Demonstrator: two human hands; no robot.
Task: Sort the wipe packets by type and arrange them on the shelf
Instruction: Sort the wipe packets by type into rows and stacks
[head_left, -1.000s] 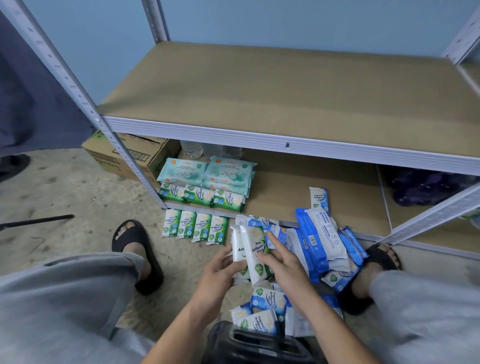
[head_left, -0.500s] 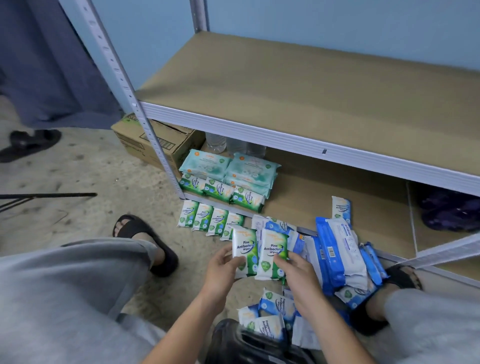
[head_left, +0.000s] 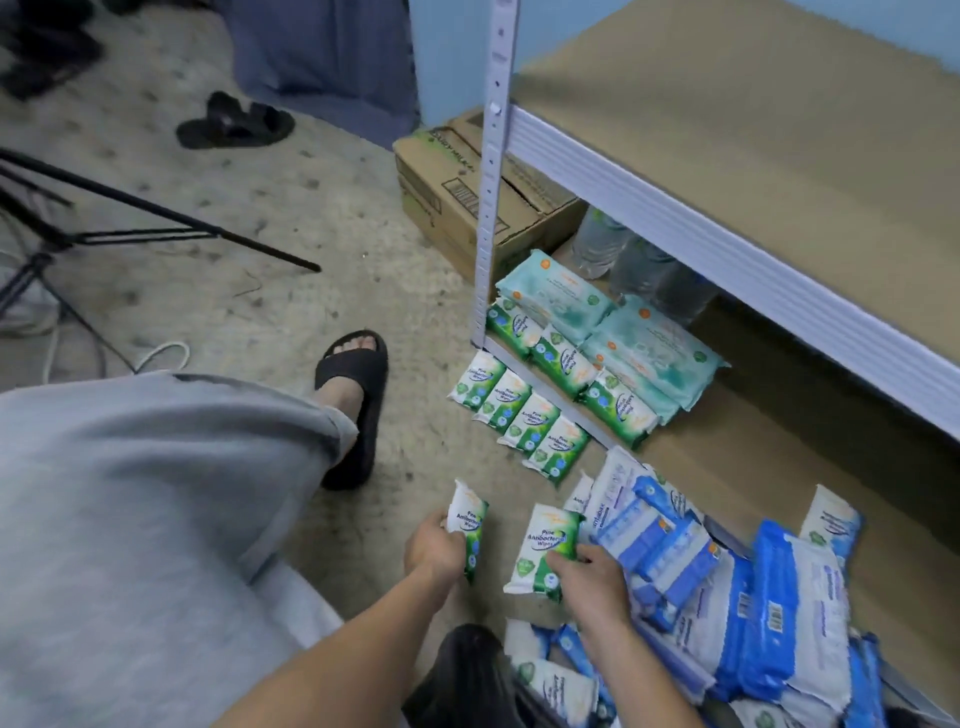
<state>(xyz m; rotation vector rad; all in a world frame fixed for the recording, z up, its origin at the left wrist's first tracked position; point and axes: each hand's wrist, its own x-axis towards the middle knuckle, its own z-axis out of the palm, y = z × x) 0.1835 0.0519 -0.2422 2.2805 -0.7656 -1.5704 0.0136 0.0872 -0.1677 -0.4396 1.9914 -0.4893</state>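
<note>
Left hand (head_left: 435, 546) grips one green-white pine wipe packet (head_left: 467, 526); right hand (head_left: 592, 576) pinches another (head_left: 545, 552), its lower corner hidden.

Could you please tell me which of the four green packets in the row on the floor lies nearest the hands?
The row's end packet, beside the blue pile; the rest run away from it toward the shelf post.

The fingers of the left hand (head_left: 434, 545) are hidden behind the green packet (head_left: 467, 519) it grips; the right hand (head_left: 589, 579) covers a corner of the second green packet (head_left: 545, 545). The blue packets (head_left: 769, 613) run off the right and bottom edges. The shelf rail (head_left: 727, 260) hides the tops of the bottles (head_left: 631, 262).
</note>
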